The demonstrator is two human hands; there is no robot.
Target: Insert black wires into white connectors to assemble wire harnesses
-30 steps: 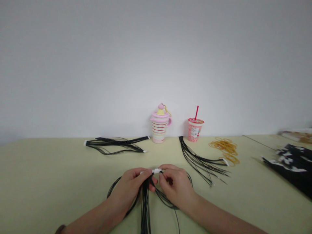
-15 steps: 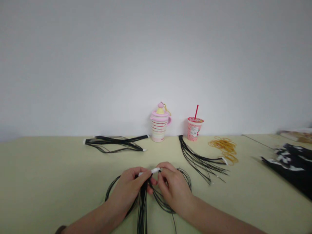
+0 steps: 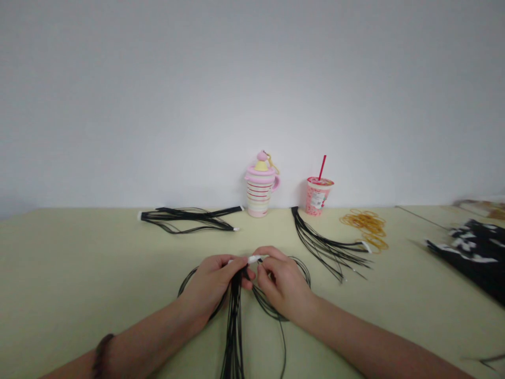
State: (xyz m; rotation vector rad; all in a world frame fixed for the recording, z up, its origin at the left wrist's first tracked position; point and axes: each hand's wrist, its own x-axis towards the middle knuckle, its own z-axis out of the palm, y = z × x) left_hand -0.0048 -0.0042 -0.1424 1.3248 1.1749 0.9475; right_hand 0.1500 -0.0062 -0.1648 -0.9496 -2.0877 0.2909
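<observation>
My left hand (image 3: 213, 284) is closed around a white connector (image 3: 253, 259), thumb on top, and the connector's right end sticks out past the fingers. Black wires (image 3: 234, 337) hang from it in a bundle toward the table's near edge, and more loop out to both sides. At the connector's right end my right hand (image 3: 288, 284) is closed in a pinch, with a short dark piece of wire showing between thumb and forefinger. The wire's tip is too small to make out. Below the right hand a single loose wire (image 3: 283, 339) trails down.
Wire harnesses lie at the back left (image 3: 189, 215) and right of centre (image 3: 323, 242). Against the wall stand a pink-lidded striped cup (image 3: 258, 197) and a pink drink cup (image 3: 316, 197) with a red straw. Yellow rubber bands (image 3: 366, 223) and black-and-white fabric (image 3: 473, 252) lie on the right.
The whole view has shifted slightly, so everything sits higher. Both hands stay at the connector, with the right fingers still pinched at its right end.
</observation>
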